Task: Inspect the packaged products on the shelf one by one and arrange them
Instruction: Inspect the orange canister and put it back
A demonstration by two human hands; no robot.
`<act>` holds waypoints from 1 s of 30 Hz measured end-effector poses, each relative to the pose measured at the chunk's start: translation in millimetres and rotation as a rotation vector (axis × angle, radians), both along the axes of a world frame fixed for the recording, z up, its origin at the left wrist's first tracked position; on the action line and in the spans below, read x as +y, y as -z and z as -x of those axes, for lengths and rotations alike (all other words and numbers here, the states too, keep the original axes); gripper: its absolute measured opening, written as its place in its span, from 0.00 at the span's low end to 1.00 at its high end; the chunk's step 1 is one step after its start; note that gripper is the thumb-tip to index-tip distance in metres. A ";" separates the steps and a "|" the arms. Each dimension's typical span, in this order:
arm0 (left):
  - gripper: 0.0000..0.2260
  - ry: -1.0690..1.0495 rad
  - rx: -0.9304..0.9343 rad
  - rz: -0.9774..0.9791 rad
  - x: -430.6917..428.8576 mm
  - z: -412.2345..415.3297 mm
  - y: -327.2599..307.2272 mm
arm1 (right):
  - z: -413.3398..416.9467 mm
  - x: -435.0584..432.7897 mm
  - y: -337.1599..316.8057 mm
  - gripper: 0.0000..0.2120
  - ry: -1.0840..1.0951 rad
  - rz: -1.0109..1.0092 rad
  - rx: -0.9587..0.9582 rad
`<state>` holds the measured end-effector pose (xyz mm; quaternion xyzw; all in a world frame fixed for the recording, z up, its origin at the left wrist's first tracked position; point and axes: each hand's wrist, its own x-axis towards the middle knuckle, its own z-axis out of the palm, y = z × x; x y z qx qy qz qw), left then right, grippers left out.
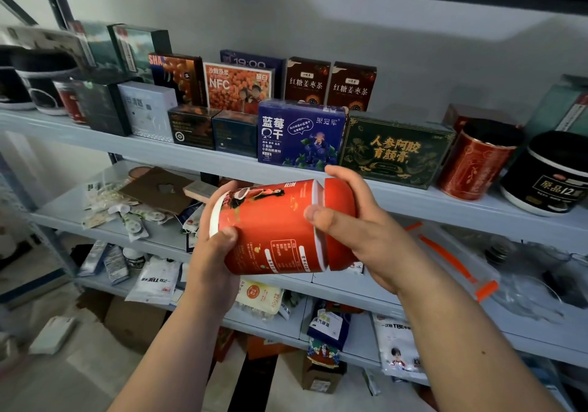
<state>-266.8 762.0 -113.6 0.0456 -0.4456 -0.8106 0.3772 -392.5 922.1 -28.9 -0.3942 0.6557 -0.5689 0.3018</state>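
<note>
We hold the red can (273, 227) sideways w/ both hands, just in front of the shelf (413, 198) edge, below the blue box (299, 131) & green box (394, 150). Our left hand (213, 252) wraps the base end, thumb on the print. Our right hand (356, 230) is clamped round the lid (339, 195); a white rim shows btwn lid & body. A red tin (474, 160) stands on the shelf at right.

The upper shelf (197, 160) is lined along its front: boxes 2 rows deep at left, then the blue box (299, 133), dark green box (394, 150), red tin (474, 160) and black jar (547, 173) close together. A gap lies open behind the dark green box, right of the 2 brown tea boxes (331, 82). The red canister (273, 227), held sideways, bars the middle of the second shelf (54, 208).
</note>
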 end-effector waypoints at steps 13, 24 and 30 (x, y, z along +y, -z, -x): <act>0.37 0.293 -0.047 -0.563 11.8 -6.5 13.8 | -6.2 9.6 9.6 0.46 -0.057 0.578 -0.416; 0.38 0.361 0.055 -0.539 7.0 -11.8 26.1 | -16.2 14.7 9.7 0.47 -0.109 0.619 -0.579; 0.41 0.241 0.055 -0.447 10.0 -13.4 22.2 | -18.0 18.4 10.6 0.47 -0.137 0.652 -0.549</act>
